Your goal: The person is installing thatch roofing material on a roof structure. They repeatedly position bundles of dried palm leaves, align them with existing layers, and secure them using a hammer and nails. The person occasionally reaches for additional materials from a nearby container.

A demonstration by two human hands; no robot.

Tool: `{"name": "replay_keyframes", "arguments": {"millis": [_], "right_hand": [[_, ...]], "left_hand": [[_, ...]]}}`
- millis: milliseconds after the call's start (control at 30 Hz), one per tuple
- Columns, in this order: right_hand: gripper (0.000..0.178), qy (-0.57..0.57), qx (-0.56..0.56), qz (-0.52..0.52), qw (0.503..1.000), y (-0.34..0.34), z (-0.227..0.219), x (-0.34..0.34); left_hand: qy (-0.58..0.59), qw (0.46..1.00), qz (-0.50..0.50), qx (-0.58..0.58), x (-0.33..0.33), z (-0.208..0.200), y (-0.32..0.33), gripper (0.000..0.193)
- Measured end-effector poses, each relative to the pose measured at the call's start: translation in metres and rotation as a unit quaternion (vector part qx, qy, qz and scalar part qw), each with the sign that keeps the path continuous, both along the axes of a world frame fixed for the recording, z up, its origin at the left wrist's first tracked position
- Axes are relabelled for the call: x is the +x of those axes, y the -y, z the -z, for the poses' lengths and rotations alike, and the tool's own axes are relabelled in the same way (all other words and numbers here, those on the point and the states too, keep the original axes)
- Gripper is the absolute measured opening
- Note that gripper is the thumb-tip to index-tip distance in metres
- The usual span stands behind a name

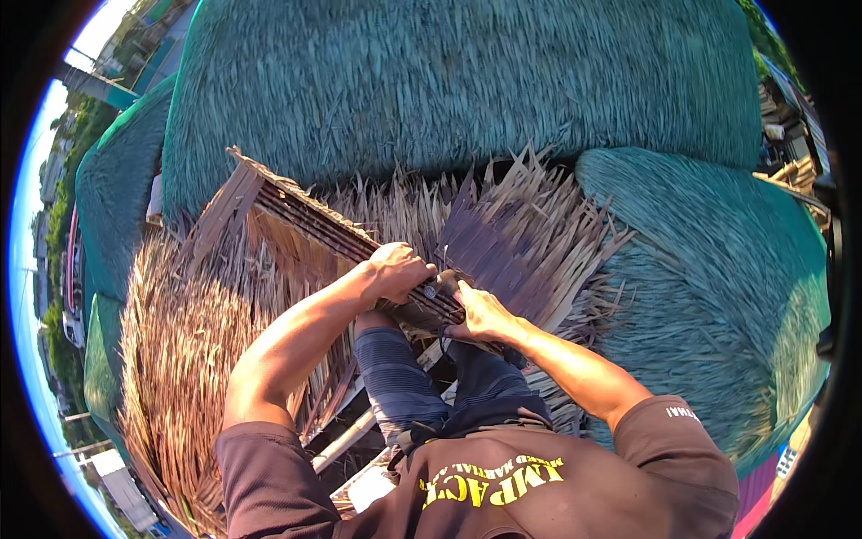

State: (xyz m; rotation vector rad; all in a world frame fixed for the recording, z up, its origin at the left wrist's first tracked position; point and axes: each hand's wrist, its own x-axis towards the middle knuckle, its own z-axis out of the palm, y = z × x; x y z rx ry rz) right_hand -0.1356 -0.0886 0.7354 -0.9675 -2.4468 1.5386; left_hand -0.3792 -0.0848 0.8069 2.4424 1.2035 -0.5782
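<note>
A stack of dried-leaf thatch panels [314, 216] slants from the upper left down to my lap, its stiff spines lying together. My left hand [401, 271] is closed over the spines near the lower end. Close beside it, my right hand [485, 313] is closed on the end of the same stack, thumb toward the left hand. A small dark patch shows between the two hands, too shaded to make out. The brown leaves of the panels hang down past my knees. Beneath and around lies brown thatch [193, 332], with loose leaf tips fanning out [539, 242] beyond my right hand.
Green netting covers a large thatched roof [467, 81] ahead, and more netted slopes lie at the right [700, 296] and left [121, 198]. Light-coloured poles [346, 440] show in a gap in the thatch beside my left leg. Ground and a parked vehicle [74, 296] appear far below left.
</note>
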Motion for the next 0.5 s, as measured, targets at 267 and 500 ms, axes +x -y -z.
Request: {"name": "replay_keyframes", "arguments": {"millis": [267,500], "right_hand": [[0.072,-0.157,-0.237,0.288,0.914,0.039,0.079,0.003],[0.033,-0.093,-0.311,0.522,0.789,0.111,0.137,0.104]], "left_hand": [[0.173,0.946,0.059,0.266,0.019,0.037,-0.051,0.060],[0.314,0.894,-0.305,-0.095,0.134,0.153,0.122,0.071]]}}
